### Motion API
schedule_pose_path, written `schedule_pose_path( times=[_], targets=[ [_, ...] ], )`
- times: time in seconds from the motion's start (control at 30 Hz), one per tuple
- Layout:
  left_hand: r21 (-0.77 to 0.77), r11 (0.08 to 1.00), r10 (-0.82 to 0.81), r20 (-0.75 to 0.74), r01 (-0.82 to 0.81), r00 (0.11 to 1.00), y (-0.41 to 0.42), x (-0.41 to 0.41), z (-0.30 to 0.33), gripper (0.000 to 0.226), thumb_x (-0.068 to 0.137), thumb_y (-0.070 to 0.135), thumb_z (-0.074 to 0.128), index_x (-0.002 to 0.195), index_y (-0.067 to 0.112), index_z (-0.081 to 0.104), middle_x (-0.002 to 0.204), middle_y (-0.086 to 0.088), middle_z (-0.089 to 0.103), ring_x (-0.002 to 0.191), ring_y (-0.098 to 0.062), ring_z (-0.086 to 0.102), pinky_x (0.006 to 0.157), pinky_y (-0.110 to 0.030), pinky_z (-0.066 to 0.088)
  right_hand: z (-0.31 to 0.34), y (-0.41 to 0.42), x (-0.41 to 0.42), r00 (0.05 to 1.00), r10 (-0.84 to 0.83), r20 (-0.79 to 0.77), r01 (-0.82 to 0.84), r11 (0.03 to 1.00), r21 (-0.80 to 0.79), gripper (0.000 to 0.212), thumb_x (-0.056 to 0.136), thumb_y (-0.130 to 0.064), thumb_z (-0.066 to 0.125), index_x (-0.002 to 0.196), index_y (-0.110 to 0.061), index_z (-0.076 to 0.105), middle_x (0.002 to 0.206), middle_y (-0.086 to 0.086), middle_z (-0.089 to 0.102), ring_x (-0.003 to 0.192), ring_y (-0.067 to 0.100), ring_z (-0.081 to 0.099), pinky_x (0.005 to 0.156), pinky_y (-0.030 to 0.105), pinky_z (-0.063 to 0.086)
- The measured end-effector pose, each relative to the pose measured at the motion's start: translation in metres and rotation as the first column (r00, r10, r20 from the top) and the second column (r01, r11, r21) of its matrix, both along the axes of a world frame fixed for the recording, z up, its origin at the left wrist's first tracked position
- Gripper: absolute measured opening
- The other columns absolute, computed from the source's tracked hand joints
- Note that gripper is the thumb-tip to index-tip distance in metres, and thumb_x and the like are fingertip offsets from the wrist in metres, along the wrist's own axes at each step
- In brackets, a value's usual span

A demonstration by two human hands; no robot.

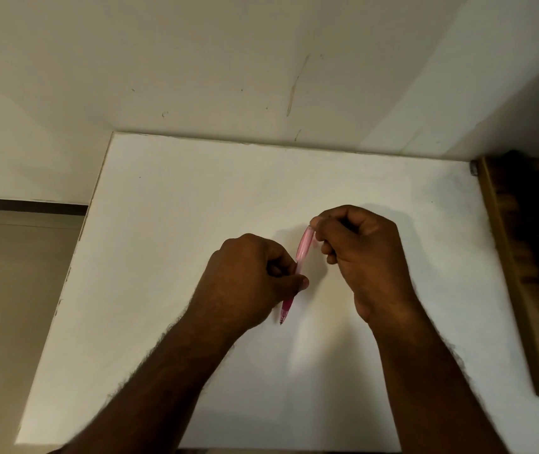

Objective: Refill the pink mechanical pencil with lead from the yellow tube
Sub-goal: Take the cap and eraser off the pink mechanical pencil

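A pink mechanical pencil (pixel 299 267) is held above the middle of a white tabletop (pixel 170 224), gripped between two bare hands. The left hand (pixel 248 283) is closed around the lower barrel, thumb and fingers pinching it just above the darker pink grip section, apparently to keep the body steady. The right hand (pixel 356 253) is curled at the upper end, its fingertips (pixel 317 221) pinched on the cap end (whether a cap or eraser is being pulled free cannot be told). The arrangement suggests that the top is being opened so lead can be dropped in. The pencil's long axis is nearly upright in the view, leaning slightly right at the top, with the writing tip pointed down toward the person. No yellow tube is seen on the table.
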State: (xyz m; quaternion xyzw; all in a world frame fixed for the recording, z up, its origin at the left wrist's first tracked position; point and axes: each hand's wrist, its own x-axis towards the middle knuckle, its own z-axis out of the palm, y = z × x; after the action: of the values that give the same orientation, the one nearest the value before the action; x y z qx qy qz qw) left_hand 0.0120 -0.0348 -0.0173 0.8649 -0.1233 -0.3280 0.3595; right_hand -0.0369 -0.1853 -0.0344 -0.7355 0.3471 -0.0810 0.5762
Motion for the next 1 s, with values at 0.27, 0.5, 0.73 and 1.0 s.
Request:
schedule_pose_path(
  times=[0.27, 0.5, 0.73, 1.0],
  targets=[
    [-0.035, 0.999, 0.026, -0.023, -0.027, 0.999, 0.001, 0.002, -0.002, 0.02, 0.072, 0.04, 0.086, 0.079, 0.022, 0.079, 0.067, 0.006, 0.075, 0.067, -0.015, 0.072, 0.074, -0.04, 0.062, -0.003, 0.001, 0.001, 0.995, -0.094, 0.039, 0.093, 0.995, 0.023, 0.02, 0.088, -0.017, 0.071, 0.072, -0.026, 0.075, 0.063, -0.011, 0.071, 0.057, -0.001, 0.064, 0.059, 0.021, 0.052],
    [0.021, 1.0, -0.015, -0.04, 0.016, 0.999, 0.002, 0.0, -0.004, 0.021, 0.072, 0.042, 0.086, 0.078, 0.023, 0.078, 0.068, 0.008, 0.074, 0.069, -0.011, 0.071, 0.067, -0.029, 0.057, -0.013, -0.014, -0.005, 0.981, -0.191, -0.042, 0.179, 0.963, -0.204, 0.016, 0.087, -0.026, 0.074, 0.072, -0.019, 0.074, 0.064, -0.005, 0.07, 0.064, 0.015, 0.067, 0.069, 0.039, 0.059],
    [0.051, 0.999, 0.002, -0.046, 0.0, 0.999, 0.0, 0.001, -0.003, 0.022, 0.072, 0.043, 0.086, 0.078, 0.022, 0.078, 0.069, 0.005, 0.075, 0.07, -0.014, 0.072, 0.076, -0.036, 0.061, -0.023, -0.006, -0.004, 0.963, -0.104, -0.249, -0.076, 0.782, -0.618, 0.022, 0.09, -0.036, 0.072, 0.073, -0.022, 0.068, 0.063, -0.013, 0.057, 0.057, 0.008, 0.052, 0.055, 0.017, 0.03],
    [0.031, 0.998, 0.064, -0.057, -0.062, 0.996, 0.002, 0.002, -0.004, 0.022, 0.072, 0.041, 0.086, 0.074, 0.02, 0.079, 0.067, 0.004, 0.075, 0.067, -0.016, 0.072, 0.071, -0.033, 0.06, 0.006, -0.02, -0.015, 0.995, -0.053, -0.082, 0.038, 0.984, -0.176, 0.015, 0.086, -0.033, 0.079, 0.075, -0.022, 0.078, 0.066, -0.003, 0.076, 0.063, 0.016, 0.074, 0.06, 0.032, 0.058]
  ],
)
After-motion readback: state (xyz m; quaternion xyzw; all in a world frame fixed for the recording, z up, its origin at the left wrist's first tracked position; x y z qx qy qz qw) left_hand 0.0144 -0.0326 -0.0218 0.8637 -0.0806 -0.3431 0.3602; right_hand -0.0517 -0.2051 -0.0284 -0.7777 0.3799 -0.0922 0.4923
